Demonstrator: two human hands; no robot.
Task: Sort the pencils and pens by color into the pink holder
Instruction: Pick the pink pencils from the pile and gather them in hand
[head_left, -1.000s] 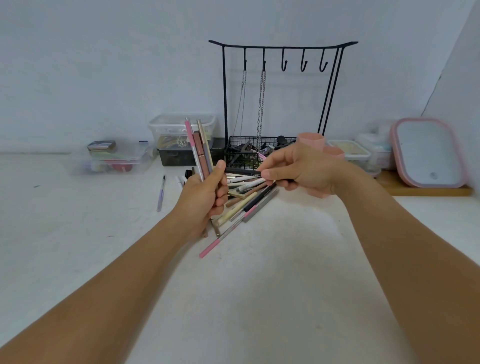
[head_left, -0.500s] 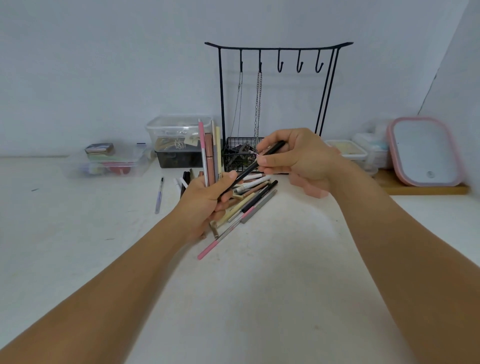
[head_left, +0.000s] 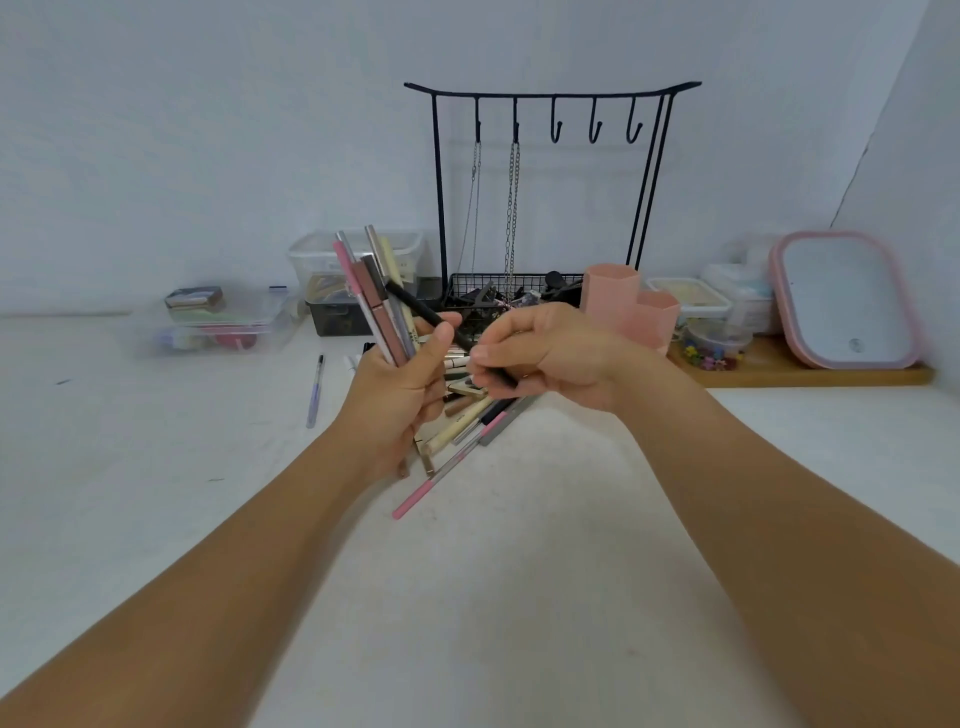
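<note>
My left hand (head_left: 400, 395) grips a fanned bundle of pens (head_left: 376, 296) in pink, brown, grey and cream, pointing up. My right hand (head_left: 550, 356) pinches a black pen (head_left: 421, 312) that slants up-left, its tip crossing the bundle at my left thumb. Under both hands lies a loose pile of pens (head_left: 478, 421) on the white table, with a pink one (head_left: 423, 491) sticking out toward me. The pink holder (head_left: 631, 301), with hexagonal compartments, stands just behind my right hand.
A black hook stand (head_left: 550, 98) with chains and a wire basket (head_left: 498, 293) stands behind the pile. Clear boxes (head_left: 208, 325) sit at the back left, a lone purple pen (head_left: 315, 392) to the left, a pink-rimmed mirror (head_left: 847, 299) and a wooden tray (head_left: 810, 371) at the right.
My right hand has lowered and swung the black pen from pointing up-right to pointing up-left, laying it against the bundle. The pink holder, earlier hidden behind that hand, now shows.
</note>
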